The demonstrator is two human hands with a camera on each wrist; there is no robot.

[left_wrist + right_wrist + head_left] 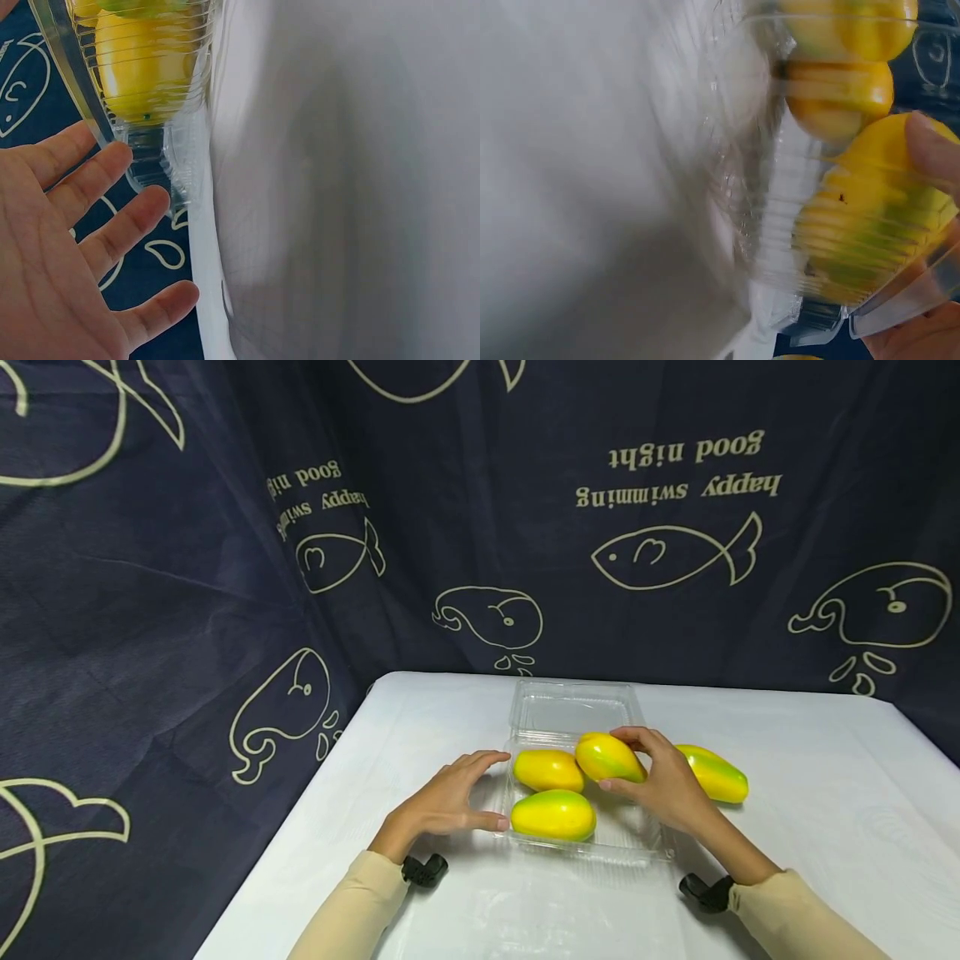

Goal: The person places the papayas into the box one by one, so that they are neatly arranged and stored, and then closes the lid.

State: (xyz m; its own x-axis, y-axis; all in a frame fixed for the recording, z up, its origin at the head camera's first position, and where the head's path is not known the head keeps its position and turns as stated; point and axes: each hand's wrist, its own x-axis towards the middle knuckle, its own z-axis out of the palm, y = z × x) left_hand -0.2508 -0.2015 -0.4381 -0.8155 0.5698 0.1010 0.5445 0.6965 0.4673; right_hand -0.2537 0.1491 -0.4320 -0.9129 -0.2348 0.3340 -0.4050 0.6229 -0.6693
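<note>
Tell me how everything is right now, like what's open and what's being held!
Box: open
Lid: folded back
Front fruit: lying in the box
Back fruit: lying in the box
Held fruit: gripped, over the box
Loose fruit: on the table
Left hand: fingers spread beside the box
Right hand: gripping the held fruit

Beside the box [626,853], the right hand [667,781] hides part of a fruit [717,774]; nearer than the box, the head view's bottom edge cuts off both sleeves [351,902].

In the container [626,833] on the table [813,827], two fruits [553,816] at the left; right of the container, another fruit [714,774].
</note>
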